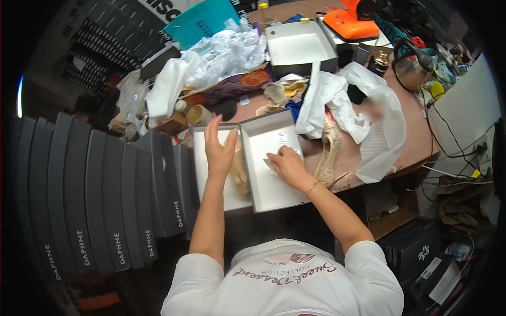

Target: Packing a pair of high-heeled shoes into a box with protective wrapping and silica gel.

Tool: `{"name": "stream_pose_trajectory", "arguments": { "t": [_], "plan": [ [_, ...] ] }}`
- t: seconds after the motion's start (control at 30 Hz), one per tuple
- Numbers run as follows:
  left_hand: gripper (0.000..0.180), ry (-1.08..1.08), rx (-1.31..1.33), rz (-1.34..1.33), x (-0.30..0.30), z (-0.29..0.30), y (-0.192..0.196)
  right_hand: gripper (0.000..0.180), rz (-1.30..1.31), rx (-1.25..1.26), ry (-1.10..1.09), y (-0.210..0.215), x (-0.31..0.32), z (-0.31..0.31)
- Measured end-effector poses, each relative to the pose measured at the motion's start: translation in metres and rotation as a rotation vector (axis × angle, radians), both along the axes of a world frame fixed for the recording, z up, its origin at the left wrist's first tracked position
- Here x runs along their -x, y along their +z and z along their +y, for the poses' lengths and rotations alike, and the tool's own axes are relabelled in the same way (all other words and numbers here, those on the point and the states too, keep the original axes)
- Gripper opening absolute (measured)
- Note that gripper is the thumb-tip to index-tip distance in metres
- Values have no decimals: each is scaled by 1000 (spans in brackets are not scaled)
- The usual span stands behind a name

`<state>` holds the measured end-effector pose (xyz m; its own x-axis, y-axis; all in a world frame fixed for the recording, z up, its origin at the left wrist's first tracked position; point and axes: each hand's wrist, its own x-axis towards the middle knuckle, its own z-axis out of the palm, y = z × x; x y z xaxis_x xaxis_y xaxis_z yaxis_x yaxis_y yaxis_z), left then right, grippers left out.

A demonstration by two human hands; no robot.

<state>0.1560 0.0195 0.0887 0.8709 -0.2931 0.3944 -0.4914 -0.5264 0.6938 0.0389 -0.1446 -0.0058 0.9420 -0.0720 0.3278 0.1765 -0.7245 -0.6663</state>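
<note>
A grey shoe box stands open at the table's front edge, its white-lined left half (pixel 203 174) beside its right half (pixel 269 192). In the left half lies a beige shoe (pixel 240 171). My left hand (pixel 219 150) is open over that half, fingers stretched up and away, next to the shoe. My right hand (pixel 287 167) is over the right half, fingers bent together toward its white inside; what they hold, if anything, is hidden. Small printed stickers (pixel 282 137) lie in that half. Right of the box, a glittery gold high-heeled shoe (pixel 330 147) lies on the table, partly under white paper.
Upright grey shoe boxes (pixel 95 195) form a row at the left. Crumpled white tissue (pixel 226 52) fills a container behind. Another open box (pixel 300 45) sits at the back, near an orange device (pixel 350 23). Foam sheets (pixel 387 131) and cables (pixel 448 137) are on the right.
</note>
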Motion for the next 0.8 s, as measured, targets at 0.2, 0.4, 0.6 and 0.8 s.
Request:
{"name": "stream_pose_trajectory", "arguments": {
  "t": [0.2,0.4,0.6,0.8],
  "plan": [
    [76,110,311,834,53,87,-105,33,286,206,151,-3,5,6],
    [58,7,578,914,36,88,-97,44,53,92,-16,-2,15,12],
    [57,-383,873,861,97,117,-14,23,363,-1069,-10,25,34,-4],
    [59,-283,133,513,148,134,22,10,401,-1694,306,95,68,62]
  ]
}}
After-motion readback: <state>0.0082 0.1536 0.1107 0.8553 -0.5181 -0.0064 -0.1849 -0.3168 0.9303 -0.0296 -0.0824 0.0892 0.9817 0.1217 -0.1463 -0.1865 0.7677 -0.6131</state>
